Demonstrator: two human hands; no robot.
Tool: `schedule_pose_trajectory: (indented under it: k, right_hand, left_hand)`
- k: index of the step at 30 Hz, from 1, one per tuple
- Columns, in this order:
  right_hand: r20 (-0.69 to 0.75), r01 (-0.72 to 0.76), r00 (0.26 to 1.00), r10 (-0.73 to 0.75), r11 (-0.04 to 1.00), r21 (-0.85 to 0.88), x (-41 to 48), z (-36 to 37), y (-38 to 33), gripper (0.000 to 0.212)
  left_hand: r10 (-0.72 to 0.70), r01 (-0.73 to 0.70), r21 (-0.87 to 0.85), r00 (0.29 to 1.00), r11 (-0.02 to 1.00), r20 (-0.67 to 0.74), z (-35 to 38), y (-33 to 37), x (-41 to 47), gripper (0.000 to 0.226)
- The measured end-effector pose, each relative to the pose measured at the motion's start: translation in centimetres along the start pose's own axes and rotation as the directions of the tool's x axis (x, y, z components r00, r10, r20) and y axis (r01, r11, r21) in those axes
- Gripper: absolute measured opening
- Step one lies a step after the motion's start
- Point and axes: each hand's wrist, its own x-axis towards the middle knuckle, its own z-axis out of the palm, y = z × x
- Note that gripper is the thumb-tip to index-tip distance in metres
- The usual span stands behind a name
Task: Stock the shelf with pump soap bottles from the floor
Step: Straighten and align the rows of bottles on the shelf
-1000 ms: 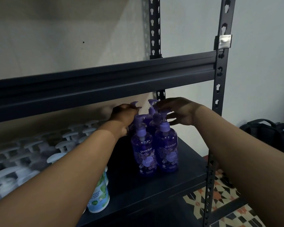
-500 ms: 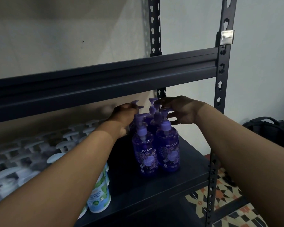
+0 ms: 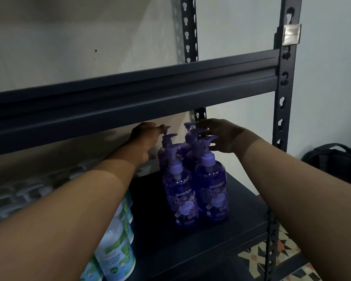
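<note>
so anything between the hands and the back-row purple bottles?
Nothing visible. The left hand and right hand are already at the pump heads of the rear purple bottles, reaching over the two front purple bottles.

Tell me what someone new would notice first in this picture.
The cluster of purple pump soap bottles on the dark metal shelf draws the eye, with the left hand and right hand at the rear pumps. Green and white soap bottles stand at lower left, beneath the left arm.

left hand (image 3: 145,136) reaching, right hand (image 3: 221,136) spread
</note>
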Motion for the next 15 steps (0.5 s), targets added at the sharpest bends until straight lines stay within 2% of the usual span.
schedule_pose_trajectory:
  k: [3,8,11,15]
  right_hand:
    - [0.044,0.001,0.999,-0.002,1.000,0.007,0.8,0.1,0.2,0.024]
    - [0.115,-0.012,0.993,0.014,1.000,-0.019,1.1,-0.1,0.1,0.027]
    - [0.120,-0.021,0.992,0.030,0.997,-0.075,1.3,0.1,-0.3,0.026]
    - [0.101,-0.016,0.994,0.038,0.979,-0.204,0.9,0.8,-0.8,0.025]
  left_hand:
    - [-0.037,0.037,0.009,0.997,0.999,0.069,0.3,-0.4,1.4,0.052]
    - [-0.085,0.090,-0.024,0.985,0.996,0.150,0.3,-1.4,3.0,0.018]
    - [-0.078,0.086,-0.042,0.984,0.995,0.160,0.4,-1.3,3.1,0.026]
    - [-0.094,0.100,-0.023,0.977,0.995,0.194,0.5,-0.7,2.5,0.008]
